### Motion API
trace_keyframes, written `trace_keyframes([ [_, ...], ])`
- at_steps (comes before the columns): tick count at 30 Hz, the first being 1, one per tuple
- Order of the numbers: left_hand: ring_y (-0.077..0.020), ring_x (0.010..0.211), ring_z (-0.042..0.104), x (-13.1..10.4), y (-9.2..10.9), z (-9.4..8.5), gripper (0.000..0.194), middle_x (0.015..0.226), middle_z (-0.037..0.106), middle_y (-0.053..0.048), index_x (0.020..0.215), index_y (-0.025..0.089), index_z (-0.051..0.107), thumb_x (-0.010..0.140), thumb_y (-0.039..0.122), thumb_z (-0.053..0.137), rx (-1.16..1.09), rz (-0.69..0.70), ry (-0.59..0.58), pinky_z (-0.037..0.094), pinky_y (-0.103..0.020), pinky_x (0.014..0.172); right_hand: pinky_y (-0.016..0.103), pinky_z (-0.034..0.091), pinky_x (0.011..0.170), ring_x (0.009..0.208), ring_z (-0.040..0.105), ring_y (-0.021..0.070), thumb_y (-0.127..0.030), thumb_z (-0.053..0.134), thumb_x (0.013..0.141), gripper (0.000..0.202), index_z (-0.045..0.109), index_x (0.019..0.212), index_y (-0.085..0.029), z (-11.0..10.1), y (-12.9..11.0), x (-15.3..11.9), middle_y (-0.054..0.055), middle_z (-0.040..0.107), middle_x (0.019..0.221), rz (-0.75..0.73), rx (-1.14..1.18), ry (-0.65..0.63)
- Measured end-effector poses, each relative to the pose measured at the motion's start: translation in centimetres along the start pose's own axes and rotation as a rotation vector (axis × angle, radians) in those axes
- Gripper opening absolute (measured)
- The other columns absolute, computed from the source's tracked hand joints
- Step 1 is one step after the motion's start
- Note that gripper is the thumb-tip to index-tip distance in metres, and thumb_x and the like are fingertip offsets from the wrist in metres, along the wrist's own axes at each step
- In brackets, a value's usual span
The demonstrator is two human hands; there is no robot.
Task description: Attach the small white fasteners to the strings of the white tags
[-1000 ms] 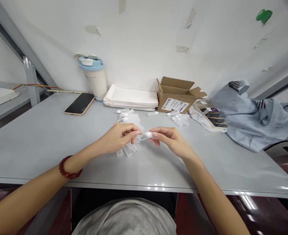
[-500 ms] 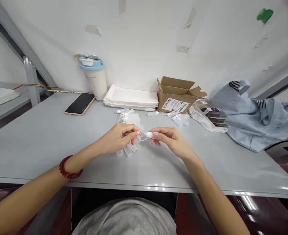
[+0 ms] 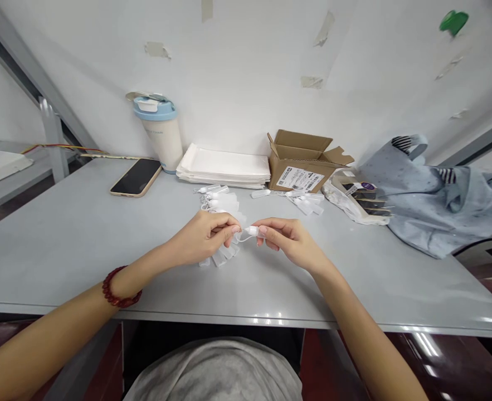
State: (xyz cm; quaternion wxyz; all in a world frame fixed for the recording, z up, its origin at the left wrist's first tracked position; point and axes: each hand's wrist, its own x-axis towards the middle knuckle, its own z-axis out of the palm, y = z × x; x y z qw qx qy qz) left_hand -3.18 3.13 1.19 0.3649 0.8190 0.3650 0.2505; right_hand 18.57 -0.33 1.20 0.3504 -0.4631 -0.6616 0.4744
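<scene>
Between the thumb and fingers of my right hand (image 3: 290, 238) is a small clear plastic tube with a white pointed cap (image 3: 253, 230), its cap turned to the left. A thin white cord (image 3: 246, 239) loops below the cap toward my left hand (image 3: 214, 234). My left thumb and fingertips are pinched together just left of the cap's tip; what they grip is too small to make out. Under and behind the left fingers lies a row of similar clear tubes (image 3: 223, 256) with white caps and cords, partly hidden by that hand.
More tubes (image 3: 308, 205) lie before an open cardboard box (image 3: 300, 161). Along the wall stand a stack of white envelopes (image 3: 224, 164) and a blue-lidded cup (image 3: 162, 133), with a phone (image 3: 137, 178) beside it. A clear-wrapped package (image 3: 360, 200) and pale blue cloth (image 3: 433, 195) lie right.
My right hand and the capped tube have shifted very slightly to the left, nearer my left fingertips. The left hand stays pinched in nearly the same place.
</scene>
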Motion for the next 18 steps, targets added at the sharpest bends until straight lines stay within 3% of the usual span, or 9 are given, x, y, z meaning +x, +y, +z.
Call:
trace_keyframes([
  [18, -0.0099, 0.05, 0.045, -0.52, -0.14, 0.41, 0.026, 0.059, 0.058, 0.002, 0.077, 0.017, 0.06, 0.091, 0.03, 0.043, 0.029, 0.03, -0.049, 0.035, -0.022, 0.05, 0.026, 0.028, 0.054, 0.057, 0.035, 0.0091, -0.041, 0.053, 0.089, 0.029, 0.07, 0.096, -0.018, 0.63, 0.25, -0.13, 0.0, 0.058, 0.07, 0.013, 0.035, -0.032],
])
